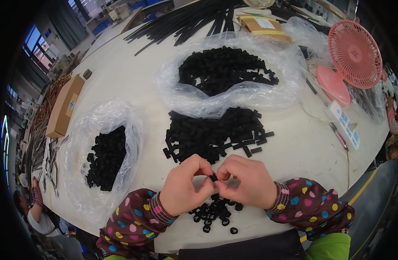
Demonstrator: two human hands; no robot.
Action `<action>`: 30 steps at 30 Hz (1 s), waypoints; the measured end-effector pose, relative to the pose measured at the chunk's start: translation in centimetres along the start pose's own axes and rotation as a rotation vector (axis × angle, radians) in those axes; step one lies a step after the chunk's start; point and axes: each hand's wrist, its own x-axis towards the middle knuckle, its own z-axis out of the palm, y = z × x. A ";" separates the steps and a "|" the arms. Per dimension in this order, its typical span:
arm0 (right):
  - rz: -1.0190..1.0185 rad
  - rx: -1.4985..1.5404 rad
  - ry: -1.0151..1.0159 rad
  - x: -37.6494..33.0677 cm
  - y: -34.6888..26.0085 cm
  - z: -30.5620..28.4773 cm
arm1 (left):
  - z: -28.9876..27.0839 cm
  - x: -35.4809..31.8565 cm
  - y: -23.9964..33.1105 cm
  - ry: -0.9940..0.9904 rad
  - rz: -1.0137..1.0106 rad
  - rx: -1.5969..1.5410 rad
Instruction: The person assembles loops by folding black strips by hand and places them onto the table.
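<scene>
Between the fingertips of both hands is a small black piece [213, 178], short and dark; its exact kind is too small to make out. My left hand [186, 184] pinches it from one side and my right hand [246, 180] from the other, thumbs and forefingers almost meeting. Just beyond the hands lies a loose heap of short black strips [212, 134]. Below them, close to me, are several small black rings [212, 212], partly hidden under the hands. Dotted brown sleeve covers reach up to both wrists.
A clear plastic bag [272, 93] full of black pieces lies open behind the heap; another bag [79, 169] sits at left. Cardboard box [64, 108] stands far left. Long black strips [186, 21] lie at the back. A pink fan [355, 54] and power strip [344, 123] are at right.
</scene>
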 end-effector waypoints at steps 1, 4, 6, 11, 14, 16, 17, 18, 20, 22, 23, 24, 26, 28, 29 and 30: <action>0.055 0.080 -0.040 0.1 -0.1 -0.1 | -0.1 0.1 0.1 -0.050 -0.077 -0.212; 0.140 0.212 -0.164 0.2 0.2 -0.8 | -0.8 0.4 -0.1 -0.173 -0.196 -0.458; 0.127 0.188 -0.228 1.0 1.3 -1.7 | -1.2 0.4 -0.5 -0.240 -0.245 -0.486; -0.175 -0.443 0.110 2.3 4.2 -2.9 | -1.3 0.5 -0.1 -0.552 -0.209 -0.211; -0.232 -0.569 0.078 2.7 4.6 -2.2 | -1.1 0.4 -0.4 -0.638 -0.095 -0.125; -0.262 -0.609 0.073 2.8 5.1 -1.8 | -0.8 0.5 -0.7 -0.562 -0.084 -0.128; -0.293 -0.647 0.068 2.8 5.3 -1.7 | -0.7 0.6 -0.7 -0.485 -0.074 -0.130; -0.294 -0.646 0.067 2.8 5.2 -1.6 | -0.7 0.6 -0.8 -0.484 -0.075 -0.130; -0.270 -0.624 0.035 2.8 4.9 -1.8 | -0.7 0.9 -0.8 -0.209 -0.092 -0.088; -0.279 -0.557 0.018 2.7 3.6 -1.9 | -0.9 0.9 -0.6 -0.109 -0.120 -0.101; -0.281 -0.493 0.001 2.5 3.0 -1.9 | -0.9 0.8 -0.5 -0.045 -0.088 -0.122; -0.283 -0.494 -0.001 2.2 2.7 -1.9 | -0.8 0.9 -0.4 0.015 -0.055 -0.147; -0.355 -0.424 -0.018 1.7 2.0 -1.7 | -0.7 0.8 -0.1 0.004 -0.057 -0.168; -0.320 -0.396 -0.047 1.3 1.0 -1.6 | -0.5 0.5 -0.5 -0.019 0.060 -0.051; -0.265 -0.321 -0.020 1.1 0.8 -1.4 | -0.6 0.5 -0.4 0.002 0.090 -0.011; -0.208 -0.245 0.007 1.0 0.6 -1.3 | -0.6 0.5 -0.2 0.002 0.088 -0.011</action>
